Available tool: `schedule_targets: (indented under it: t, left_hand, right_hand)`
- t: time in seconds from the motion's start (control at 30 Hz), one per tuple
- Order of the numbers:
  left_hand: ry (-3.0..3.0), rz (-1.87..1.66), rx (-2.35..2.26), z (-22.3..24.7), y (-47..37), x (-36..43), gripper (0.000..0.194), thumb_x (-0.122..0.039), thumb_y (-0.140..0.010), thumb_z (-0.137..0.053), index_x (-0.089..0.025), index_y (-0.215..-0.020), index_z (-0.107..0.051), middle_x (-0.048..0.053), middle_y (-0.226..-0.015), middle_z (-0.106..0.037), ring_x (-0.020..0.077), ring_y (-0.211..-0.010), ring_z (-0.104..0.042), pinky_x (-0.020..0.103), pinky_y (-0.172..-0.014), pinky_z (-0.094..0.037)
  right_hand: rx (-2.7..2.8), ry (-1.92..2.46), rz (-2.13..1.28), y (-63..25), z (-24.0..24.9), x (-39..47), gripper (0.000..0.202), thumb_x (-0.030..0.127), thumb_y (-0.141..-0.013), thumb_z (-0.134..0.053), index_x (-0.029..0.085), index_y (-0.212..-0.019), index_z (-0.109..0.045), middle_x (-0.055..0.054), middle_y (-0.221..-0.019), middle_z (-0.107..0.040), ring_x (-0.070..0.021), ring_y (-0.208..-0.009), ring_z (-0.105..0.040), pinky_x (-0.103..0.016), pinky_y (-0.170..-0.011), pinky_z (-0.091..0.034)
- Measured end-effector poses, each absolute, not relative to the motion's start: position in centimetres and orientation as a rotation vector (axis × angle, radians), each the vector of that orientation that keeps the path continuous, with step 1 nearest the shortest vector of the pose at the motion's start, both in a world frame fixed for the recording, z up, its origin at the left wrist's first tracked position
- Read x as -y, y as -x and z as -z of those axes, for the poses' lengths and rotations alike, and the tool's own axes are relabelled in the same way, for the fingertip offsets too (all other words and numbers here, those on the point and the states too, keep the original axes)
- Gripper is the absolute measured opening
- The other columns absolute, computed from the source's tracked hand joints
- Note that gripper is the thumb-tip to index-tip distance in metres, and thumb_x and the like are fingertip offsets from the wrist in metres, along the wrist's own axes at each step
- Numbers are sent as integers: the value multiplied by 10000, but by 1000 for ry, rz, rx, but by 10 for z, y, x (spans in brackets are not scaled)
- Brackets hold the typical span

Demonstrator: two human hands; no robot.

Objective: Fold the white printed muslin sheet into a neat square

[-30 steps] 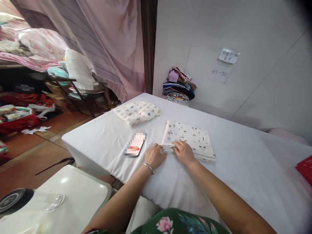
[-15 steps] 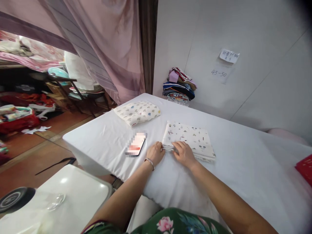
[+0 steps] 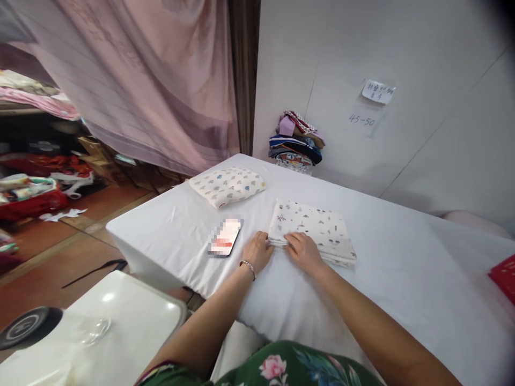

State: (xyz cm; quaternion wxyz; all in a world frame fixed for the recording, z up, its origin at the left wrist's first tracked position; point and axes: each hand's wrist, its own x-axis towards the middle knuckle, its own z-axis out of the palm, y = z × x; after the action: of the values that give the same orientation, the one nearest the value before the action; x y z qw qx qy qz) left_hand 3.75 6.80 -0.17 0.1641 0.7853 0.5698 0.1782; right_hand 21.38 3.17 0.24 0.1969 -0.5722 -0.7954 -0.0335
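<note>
A folded white cloth (image 3: 311, 225) with small scattered prints lies in several layers on the white-covered table (image 3: 386, 257). My left hand (image 3: 257, 252), with a bracelet at the wrist, has its fingers closed at the cloth's near left corner. My right hand (image 3: 302, 252) grips the near edge, fingers on top of the layers and the thumb low at the front. The thumb's tip is partly hidden. Left of my left hand lies a phone (image 3: 226, 237), its screen blurred out. Beyond the phone is a heart-printed pillow-like cloth piece (image 3: 227, 186).
A stack of folded clothes (image 3: 296, 142) stands by the wall behind the table. To my left are a white stool-like surface (image 3: 132, 316) with a dark round lid (image 3: 30, 328) on it, and a pink curtain (image 3: 173, 86). A red object (image 3: 502, 279) is at the right edge.
The pink curtain has swung left and lower, covering the white shape and chair behind it. Both hands stay at the cloth's near edge with hardly any movement.
</note>
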Motion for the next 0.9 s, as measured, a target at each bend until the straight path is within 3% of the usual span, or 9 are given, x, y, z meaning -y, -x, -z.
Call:
schedule_targets:
  t: [0.4,0.73,0.9]
  left_hand:
    - [-2246,-574,-1452,3,-30,-68,114,-200,-786,-418,-195,-767,-530,9,-883,-572,104,-697,-526,220,-607,-341]
    - [-2248,-671,-1414,10,-30,-74,158,-241,-808,-390,-197,-707,-503,-6,-832,-558,92,-644,-499,221,-562,-303]
    - [-2214,-674,-1406,11,-31,-76,157,-240,-810,-401,-197,-714,-519,-7,-827,-561,90,-649,-509,216,-568,-316]
  right_hand:
    - [2271,1614,100,-215,-8,-35,238,245,-874,-411,204,-1062,-550,-58,-958,-610,-173,-856,-514,-285,-759,-387]
    - [2318,1672,124,-209,-8,-30,345,337,-809,-518,192,-1121,-511,-88,-1027,-565,-215,-920,-482,-314,-776,-365]
    - [2320,1708,97,-208,-11,-35,248,305,-866,-433,197,-1064,-539,-71,-971,-583,-191,-889,-488,-294,-775,-351]
